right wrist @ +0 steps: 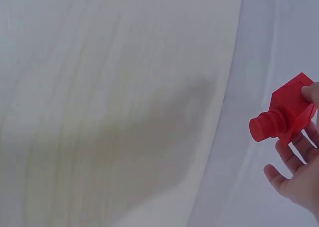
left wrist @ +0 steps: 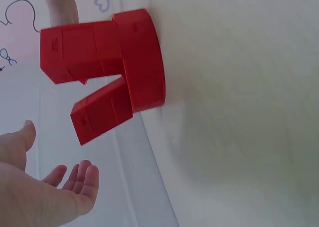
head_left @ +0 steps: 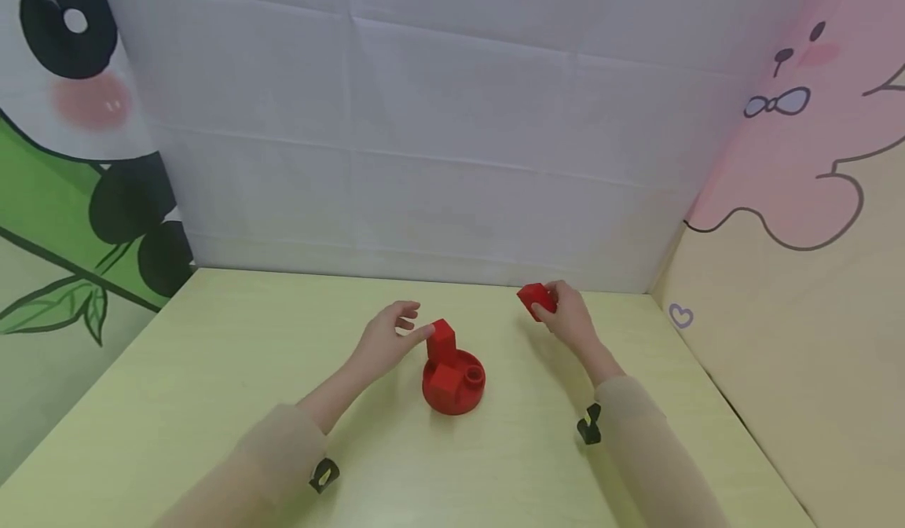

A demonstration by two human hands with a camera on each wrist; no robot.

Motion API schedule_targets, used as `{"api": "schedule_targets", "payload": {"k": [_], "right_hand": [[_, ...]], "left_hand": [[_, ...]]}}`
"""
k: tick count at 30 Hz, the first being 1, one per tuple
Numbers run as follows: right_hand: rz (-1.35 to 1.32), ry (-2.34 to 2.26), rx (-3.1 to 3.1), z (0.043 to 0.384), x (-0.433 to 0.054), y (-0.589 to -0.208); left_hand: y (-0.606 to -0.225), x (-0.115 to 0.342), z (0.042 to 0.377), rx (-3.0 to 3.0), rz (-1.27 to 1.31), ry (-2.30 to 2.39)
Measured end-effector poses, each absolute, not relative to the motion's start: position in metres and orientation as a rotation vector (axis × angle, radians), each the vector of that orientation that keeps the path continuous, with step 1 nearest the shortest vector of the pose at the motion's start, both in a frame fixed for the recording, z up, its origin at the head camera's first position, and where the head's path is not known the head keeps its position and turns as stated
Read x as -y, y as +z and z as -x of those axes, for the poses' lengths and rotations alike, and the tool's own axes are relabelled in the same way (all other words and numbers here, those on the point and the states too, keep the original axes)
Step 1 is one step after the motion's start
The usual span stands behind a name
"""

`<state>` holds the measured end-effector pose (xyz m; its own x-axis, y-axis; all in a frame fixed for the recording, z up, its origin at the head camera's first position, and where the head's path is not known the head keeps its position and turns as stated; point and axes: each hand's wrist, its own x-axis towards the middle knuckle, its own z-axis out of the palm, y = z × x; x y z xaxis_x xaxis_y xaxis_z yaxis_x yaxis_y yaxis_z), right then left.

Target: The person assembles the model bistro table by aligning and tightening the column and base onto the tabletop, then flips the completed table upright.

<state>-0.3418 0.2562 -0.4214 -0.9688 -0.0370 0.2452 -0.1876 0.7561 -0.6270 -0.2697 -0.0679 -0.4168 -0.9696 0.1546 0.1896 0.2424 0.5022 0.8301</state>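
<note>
A round red base [head_left: 463, 408] stands on the table, with an open round socket [head_left: 474, 376] at its right side. Two red blocks rise from it: a far one [head_left: 441, 342] that leans outward and a near one [head_left: 445, 383]. My left hand [head_left: 387, 338] is just left of the far block, thumb and fingers spread; in the left wrist view a gap shows between hand and block [left wrist: 101, 111]. Off to the right, above the table, my right hand [head_left: 571, 320] pinches a third red block [right wrist: 294, 105], whose round stepped peg [right wrist: 266, 125] points away from the palm.
The pale yellow table [head_left: 212, 355] ends at a white cloth backdrop [head_left: 452, 159]. A panel with a cartoon panda [head_left: 92, 119] borders the left, one with a pink animal [head_left: 799, 159] the right. Each sleeve carries a small black wrist piece [head_left: 324, 474].
</note>
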Motion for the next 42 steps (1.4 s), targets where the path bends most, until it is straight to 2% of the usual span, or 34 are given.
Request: {"api": "schedule_targets", "payload": {"k": [8, 14, 26, 42], "right_hand": [[-0.132, 1.146, 2.613, 0.319, -0.25, -0.4], [-0.163, 1.237, 2.504, 0.302, -0.244, -0.39], [-0.202, 1.547, 2.38, 0.267, -0.22, -0.384], [-0.337, 1.562, 2.39, 0.243, -0.188, -0.411]], "left_hand": [[-0.426, 0.048, 0.23, 2.597, 0.285, -1.52], [-0.434, 0.036, 0.214, 2.615, 0.308, -1.573], [-0.438, 0.026, 0.214, 2.629, 0.335, -1.52], [-0.434, 0.034, 0.215, 2.618, 0.337, -1.52]]}}
